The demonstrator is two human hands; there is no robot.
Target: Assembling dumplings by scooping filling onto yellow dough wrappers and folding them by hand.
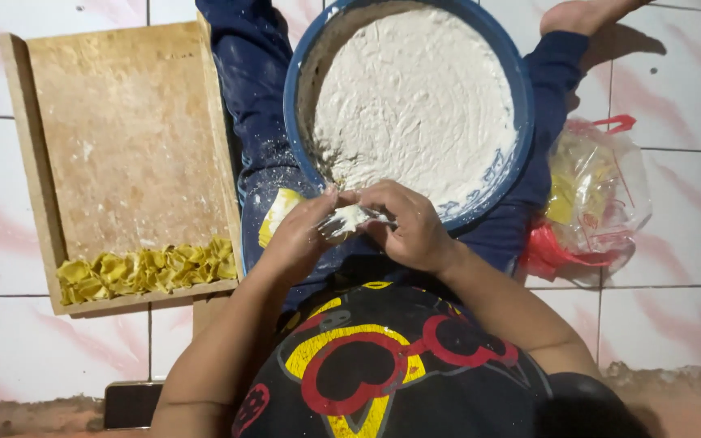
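Tiled floor (675, 49): one blue bowl (521, 122), one wooden tray (123, 146), two hands' fingers (330, 203) on one dumpling (349, 219)

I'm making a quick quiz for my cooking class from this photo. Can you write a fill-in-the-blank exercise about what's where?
1. The blue basin on the person's lap holds a ____ paste.
2. The folded yellow pieces lie in a row along the near edge of the ____ tray.
3. The left hand and right hand meet over a small lump of paste at the basin's ____ rim.
4. The plastic bag lies on the tiled floor to the person's ____.

Missing words: white; wooden; near; right
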